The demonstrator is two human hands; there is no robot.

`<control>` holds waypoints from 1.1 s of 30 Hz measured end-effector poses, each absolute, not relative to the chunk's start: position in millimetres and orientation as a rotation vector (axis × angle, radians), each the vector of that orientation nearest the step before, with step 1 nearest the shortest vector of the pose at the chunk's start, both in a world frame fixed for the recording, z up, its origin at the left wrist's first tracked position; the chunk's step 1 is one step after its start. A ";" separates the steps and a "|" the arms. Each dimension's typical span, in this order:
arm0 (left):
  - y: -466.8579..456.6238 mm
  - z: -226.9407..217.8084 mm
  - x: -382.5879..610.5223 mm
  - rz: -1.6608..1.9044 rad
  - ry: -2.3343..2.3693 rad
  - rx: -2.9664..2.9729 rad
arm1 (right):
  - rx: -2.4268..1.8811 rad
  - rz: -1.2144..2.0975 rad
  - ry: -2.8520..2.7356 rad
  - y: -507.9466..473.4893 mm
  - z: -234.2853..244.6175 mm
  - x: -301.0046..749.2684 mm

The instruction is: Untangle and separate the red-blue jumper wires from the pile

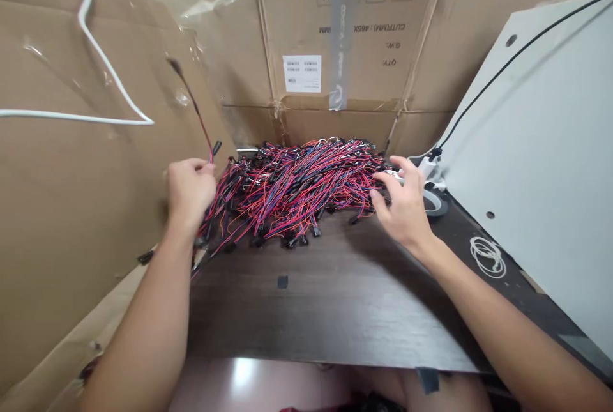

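Note:
A large tangled heap of thin red, purple and orange wires with black connectors lies along the back of the dark table. At its left end, my left hand is closed around a wire lead. That lead sticks up from the fist, with a dark end at its top and a short black piece beside the fingers. My right hand hovers at the heap's right end with fingers curled and apart. Nothing shows in it, and I cannot tell whether its fingertips touch the wires.
Cardboard walls in the left side, and a taped carton stands behind. On the right are a pale panel, a black cable, a tape roll and a coiled white cord. The dark table ends in front.

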State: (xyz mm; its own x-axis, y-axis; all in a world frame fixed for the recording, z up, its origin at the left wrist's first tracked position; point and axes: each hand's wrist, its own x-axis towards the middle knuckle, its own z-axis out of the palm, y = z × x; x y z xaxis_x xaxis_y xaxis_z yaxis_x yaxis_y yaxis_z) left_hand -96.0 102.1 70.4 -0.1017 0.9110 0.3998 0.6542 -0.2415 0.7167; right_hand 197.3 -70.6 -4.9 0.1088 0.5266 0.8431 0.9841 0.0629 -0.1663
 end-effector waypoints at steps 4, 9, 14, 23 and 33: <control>111.0 56.3 -104.6 0.434 2.183 2.125 | -1.527 -0.476 -1.686 -67.5 -15.4 194.2; 102.3 43.8 -83.8 0.568 2.144 2.373 | -1.502 -0.391 -1.714 -67.6 -17.7 191.1; 82.7 28.6 -45.3 0.948 1.260 2.811 | -1.519 -0.304 -1.695 -66.4 -18.8 191.0; 67.9 13.8 -8.2 0.813 1.255 2.840 | -1.451 -0.290 -1.585 -63.4 -20.9 184.6; 77.4 4.5 -3.0 0.654 0.902 3.161 | -1.436 -0.220 -1.530 -60.9 -22.9 177.7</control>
